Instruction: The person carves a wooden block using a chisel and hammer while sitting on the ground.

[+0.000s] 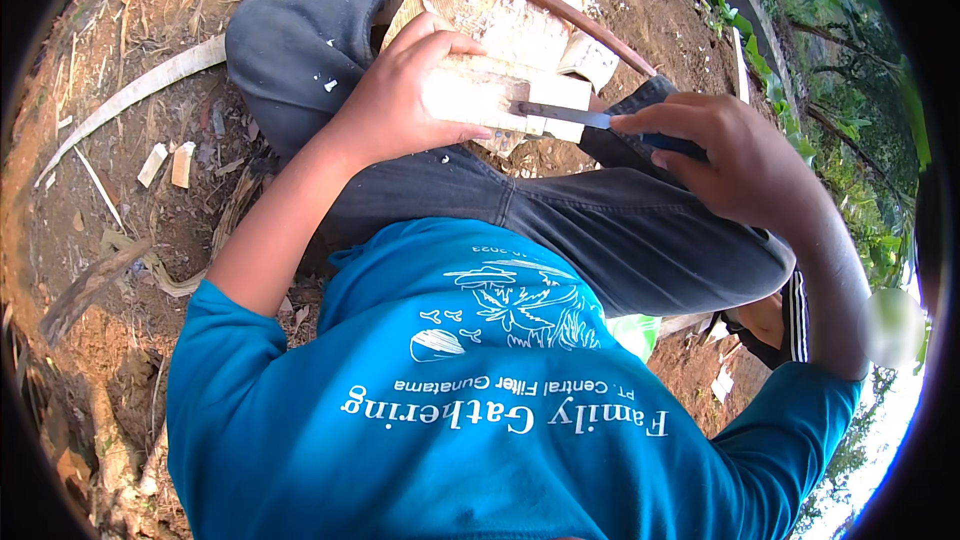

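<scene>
The right hand [735, 155] grips a blue-handled steel knife [590, 120], blade lying crosswise, tip toward the left hand [400, 90]. That hand clasps a pale rectangular wooden block [500, 95], long axis also crosswise. Beyond sits a chopped pale stump [520, 20] bearing a brown-handled hatchet [560, 5].

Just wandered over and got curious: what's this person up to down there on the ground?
A person in a blue shirt sits on bare earth carving wood. The left hand grips a pale wooden block resting on a chopped wooden stump. The right hand holds a knife with its blade against the block's end. A curved-handled tool lies on the stump, and wood chips lie scattered around.
</scene>
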Available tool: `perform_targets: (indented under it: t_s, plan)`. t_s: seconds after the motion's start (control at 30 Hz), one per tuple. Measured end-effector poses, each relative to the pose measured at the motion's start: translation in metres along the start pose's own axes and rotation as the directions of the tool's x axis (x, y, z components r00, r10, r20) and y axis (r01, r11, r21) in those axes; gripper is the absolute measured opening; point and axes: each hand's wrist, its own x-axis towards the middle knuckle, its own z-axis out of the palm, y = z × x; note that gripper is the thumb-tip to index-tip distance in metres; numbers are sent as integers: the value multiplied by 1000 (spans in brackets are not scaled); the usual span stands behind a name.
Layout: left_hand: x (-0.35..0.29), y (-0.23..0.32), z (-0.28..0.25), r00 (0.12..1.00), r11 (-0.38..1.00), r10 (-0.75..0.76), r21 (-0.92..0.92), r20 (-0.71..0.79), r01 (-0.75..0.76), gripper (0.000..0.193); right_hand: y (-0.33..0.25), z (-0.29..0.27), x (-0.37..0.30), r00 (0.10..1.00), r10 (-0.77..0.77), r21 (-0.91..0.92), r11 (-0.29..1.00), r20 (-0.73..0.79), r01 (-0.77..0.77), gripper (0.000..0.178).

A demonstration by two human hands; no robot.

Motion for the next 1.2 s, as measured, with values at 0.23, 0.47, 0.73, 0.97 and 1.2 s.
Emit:
perform_targets:
  t_s: [0.23,0.47,0.73,0.97,1.2]
  plan:
    - [-1,-6,5,996,993,48,-100,-81,-56,77,28,30,3,994,-74,115,990,-83,84,43]
    - [-6,-13,12,995,983,9,-183,-96,-27,92,29,57,19,983,-122,216,965,-139,150,44]
    - [-18,-3,-9,999,987,-51,152,-14,53,93,5,-3,-6,999,11,-5,1000,-46,-11,43]
    - [-22,-11,1,991,988,-126,84,-48,130,85,-1,-10,0,1000,4,-178,984,-16,-7,41]
    - [-24,-18,6,995,995,-61,80,-85,67,82,19,12,5,999,-22,2,1000,-49,22,41]
